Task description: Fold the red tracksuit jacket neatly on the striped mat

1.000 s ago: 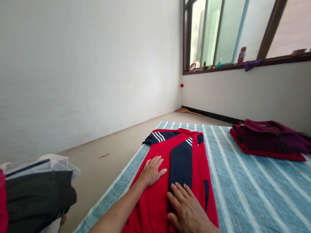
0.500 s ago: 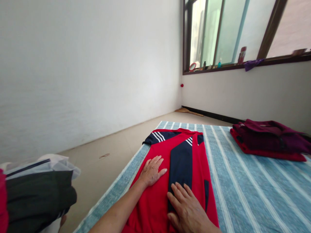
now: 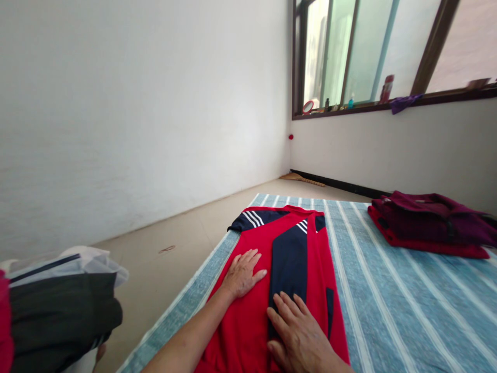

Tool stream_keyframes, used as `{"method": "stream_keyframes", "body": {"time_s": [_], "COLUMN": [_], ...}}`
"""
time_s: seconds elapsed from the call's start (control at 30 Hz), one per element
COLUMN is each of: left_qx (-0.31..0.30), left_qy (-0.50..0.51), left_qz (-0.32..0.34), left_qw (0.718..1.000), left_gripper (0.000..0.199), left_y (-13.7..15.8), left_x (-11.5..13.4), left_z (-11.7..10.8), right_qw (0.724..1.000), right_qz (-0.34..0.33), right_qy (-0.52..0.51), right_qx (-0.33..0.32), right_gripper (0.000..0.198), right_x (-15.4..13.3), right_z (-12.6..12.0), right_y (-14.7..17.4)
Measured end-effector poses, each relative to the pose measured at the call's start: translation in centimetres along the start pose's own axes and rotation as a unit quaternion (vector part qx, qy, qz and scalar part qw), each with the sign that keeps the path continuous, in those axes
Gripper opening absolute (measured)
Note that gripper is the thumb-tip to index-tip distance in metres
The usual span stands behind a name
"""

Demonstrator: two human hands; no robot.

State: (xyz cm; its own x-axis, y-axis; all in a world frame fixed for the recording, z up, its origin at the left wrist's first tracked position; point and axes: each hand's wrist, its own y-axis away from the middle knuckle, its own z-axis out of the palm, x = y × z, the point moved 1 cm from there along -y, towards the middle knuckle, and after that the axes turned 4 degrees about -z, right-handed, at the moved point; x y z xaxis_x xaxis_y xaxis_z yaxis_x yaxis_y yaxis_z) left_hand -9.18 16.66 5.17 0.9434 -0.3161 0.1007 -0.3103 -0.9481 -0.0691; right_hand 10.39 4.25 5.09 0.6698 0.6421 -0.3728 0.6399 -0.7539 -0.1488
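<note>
A red and navy jacket [image 3: 248,238] with white stripes lies flat before me, its right sleeve folded in along the body. My left hand [image 3: 243,273] rests palm down on the red cloth, fingers stretched out. Nearer to me, my right hand [image 3: 297,329] lies flat on the navy sleeve [image 3: 289,259], fingers slightly spread. Neither hand grips the cloth. Under the jacket is a blue sheet with white stripes [image 3: 359,248]. The jacket's lower end runs out of view between my forearms.
Folded maroon and red clothes [image 3: 430,223] are stacked on the sheet at the right. Dark green and white clothes [image 3: 64,303] are piled at the lower left. A broom [image 3: 301,178] lies in the far corner. Small bottles and a mirror [image 3: 308,107] stand on the windowsill.
</note>
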Motion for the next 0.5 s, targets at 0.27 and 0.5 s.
{"method": "stream_keyframes", "body": {"time_s": [0.27,0.5], "left_qx": [0.005,0.005], "left_qy": [-0.001,0.002], "left_qz": [0.002,0.0], "left_qw": [1.0,1.0], "left_gripper": [0.058,0.059], "left_y": [-0.06,-0.08], "left_x": [-0.13,-0.24], "left_z": [0.19,0.3], "right_qw": [1.0,1.0], "right_qz": [-0.001,0.001], "right_qy": [-0.008,-0.013], "right_qx": [0.002,0.0], "right_gripper": [0.055,0.055], "right_x": [0.32,0.25], "right_z": [0.31,0.25], "right_y": [-0.11,0.08]}}
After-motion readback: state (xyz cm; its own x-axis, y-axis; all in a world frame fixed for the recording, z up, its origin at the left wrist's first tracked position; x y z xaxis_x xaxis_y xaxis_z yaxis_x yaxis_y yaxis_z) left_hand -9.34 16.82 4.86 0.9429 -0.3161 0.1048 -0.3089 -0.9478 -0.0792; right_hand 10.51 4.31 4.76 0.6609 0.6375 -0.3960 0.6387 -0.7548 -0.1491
